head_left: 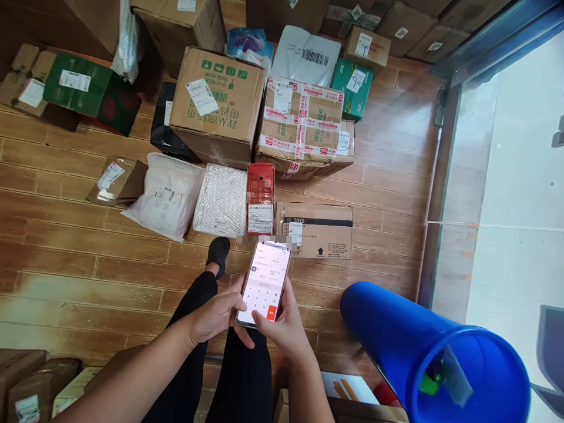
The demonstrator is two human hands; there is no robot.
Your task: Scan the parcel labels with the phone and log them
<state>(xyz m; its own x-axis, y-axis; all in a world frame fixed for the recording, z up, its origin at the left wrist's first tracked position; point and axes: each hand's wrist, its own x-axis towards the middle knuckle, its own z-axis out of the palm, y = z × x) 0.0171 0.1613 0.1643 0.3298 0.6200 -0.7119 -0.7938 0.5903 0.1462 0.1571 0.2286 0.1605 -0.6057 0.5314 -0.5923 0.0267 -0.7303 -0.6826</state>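
The left hand [215,315] and right hand [288,330] have their fingers [237,301] wrapped around a phone [267,279], just below the frame's middle. A big blue bin [392,326] is lower right.

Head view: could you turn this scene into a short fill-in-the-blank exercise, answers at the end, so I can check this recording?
1. The left hand and the right hand together hold a ____ with a lit screen.
2. The carton immediately right of the red box bears the large printed word ____.
3. The large round bin at the lower right is ____ in colour.
4. The visible shoe is ____ in colour.

Missing words: smartphone; TOYS; blue; black.
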